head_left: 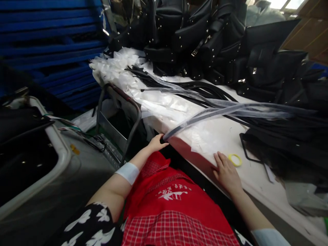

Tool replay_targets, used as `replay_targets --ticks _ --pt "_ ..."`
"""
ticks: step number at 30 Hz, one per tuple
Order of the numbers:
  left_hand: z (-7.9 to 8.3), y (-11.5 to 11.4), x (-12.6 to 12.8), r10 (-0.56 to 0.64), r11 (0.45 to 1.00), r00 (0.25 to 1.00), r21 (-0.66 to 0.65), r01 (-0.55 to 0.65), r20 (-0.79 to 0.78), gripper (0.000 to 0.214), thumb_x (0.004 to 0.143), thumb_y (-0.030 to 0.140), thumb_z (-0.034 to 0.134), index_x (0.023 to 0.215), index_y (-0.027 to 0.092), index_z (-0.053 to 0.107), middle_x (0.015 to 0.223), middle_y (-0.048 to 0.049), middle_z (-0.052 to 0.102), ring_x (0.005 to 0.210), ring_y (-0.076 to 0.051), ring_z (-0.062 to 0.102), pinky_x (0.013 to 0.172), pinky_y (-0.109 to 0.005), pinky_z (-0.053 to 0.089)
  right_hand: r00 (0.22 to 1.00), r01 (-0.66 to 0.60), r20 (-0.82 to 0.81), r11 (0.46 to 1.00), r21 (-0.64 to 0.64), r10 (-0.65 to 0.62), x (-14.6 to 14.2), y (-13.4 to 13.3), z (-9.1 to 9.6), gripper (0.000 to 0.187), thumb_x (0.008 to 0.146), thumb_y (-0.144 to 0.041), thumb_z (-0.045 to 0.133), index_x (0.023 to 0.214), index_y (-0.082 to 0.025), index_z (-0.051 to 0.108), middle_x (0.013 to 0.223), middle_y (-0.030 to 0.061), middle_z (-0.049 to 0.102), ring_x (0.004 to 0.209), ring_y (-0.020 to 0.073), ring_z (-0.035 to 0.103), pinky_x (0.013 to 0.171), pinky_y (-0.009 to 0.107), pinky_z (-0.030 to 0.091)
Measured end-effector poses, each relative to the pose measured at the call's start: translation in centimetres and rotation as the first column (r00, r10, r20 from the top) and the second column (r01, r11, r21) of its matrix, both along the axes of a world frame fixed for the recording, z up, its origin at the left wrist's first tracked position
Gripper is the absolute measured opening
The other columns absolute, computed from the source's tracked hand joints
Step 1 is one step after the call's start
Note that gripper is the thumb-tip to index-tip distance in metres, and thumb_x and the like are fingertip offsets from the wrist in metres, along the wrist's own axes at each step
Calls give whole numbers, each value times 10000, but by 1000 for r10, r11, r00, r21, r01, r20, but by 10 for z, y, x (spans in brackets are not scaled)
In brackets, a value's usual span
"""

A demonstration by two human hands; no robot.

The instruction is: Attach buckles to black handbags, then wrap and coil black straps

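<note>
A left hand (155, 144) pinches one plastic-sleeved strap (188, 121); the right hand (227, 173), fingers spread, touches the table (224, 129). Black straps (146, 78) behind appear unsleeved.

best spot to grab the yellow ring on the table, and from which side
Probably the near rim of the yellow ring, pinched from above by the right hand, one finger in the hole and thumb outside. It appears to lie flat on the white table, open in the middle, with that hand right beside it.
</note>
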State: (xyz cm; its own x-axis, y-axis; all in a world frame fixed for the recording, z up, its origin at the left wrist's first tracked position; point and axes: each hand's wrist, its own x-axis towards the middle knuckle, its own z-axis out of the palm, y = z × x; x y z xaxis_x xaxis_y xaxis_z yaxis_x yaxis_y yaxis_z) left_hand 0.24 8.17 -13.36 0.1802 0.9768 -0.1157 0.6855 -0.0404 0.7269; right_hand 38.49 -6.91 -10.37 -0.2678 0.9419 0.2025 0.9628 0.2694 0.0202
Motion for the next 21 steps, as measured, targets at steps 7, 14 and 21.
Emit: replay_targets --ticks 7,14,21 --pt "20 10 -28 -48 998 999 40 48 -12 303 854 435 603 933 166 719 972 -78 723 914 -225 655 840 -300 499 996 -84 28 996 -38 85 17 4 6 679 807 -232 574 1458 -151 400 1467 164 445 1311 322 445 1106 490 378" --pt "66 33 -59 -104 964 984 227 135 -145 348 882 432 491 1015 180 692 1099 -95 696 1043 -258 637 945 -326 463 999 -24 48 1000 -14 24 8 1 4 765 757 -176 581 1489 -180 359 1485 134 453 1326 312 455 1091 489 406" --pt "44 86 -68 -121 981 963 121 154 -240 343 802 383 410 923 222 688 987 -94 745 947 -298 697 857 -376 536 992 100 74 995 4 -100 -6 3 7 962 615 -114 527 1538 -229 281 1541 74 394 1371 300 431 1087 455 436"
